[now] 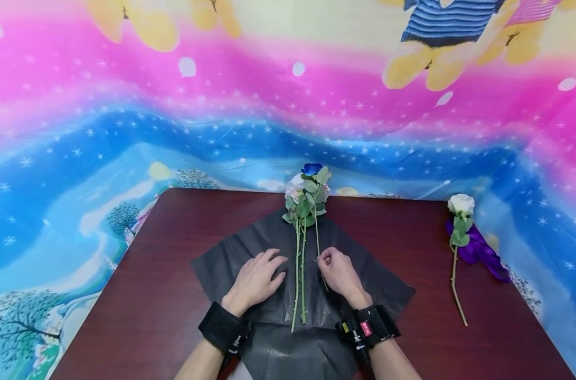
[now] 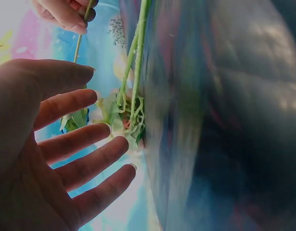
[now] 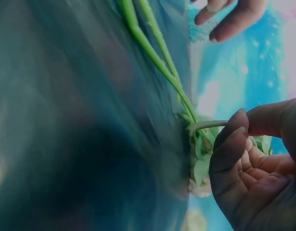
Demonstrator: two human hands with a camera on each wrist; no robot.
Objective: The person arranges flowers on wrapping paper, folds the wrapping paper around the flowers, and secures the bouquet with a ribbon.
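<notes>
My right hand pinches the thin stem of a blue rose between thumb and forefinger; the other fingers are curled, as the right wrist view shows. Beside it, two green stems lie along the middle of a black sheet of wrapping paper. Their pale pinkish roses and leaves gather at the sheet's far corner, partly hidden by the blue rose's leaves. To the left of the stems, my left hand hovers over the sheet, fingers spread and holding nothing in the left wrist view.
On the right of the dark red table lies a white rose with its stem toward me. A purple flower or cloth-like piece lies partly under it. A printed cloth hangs behind the table.
</notes>
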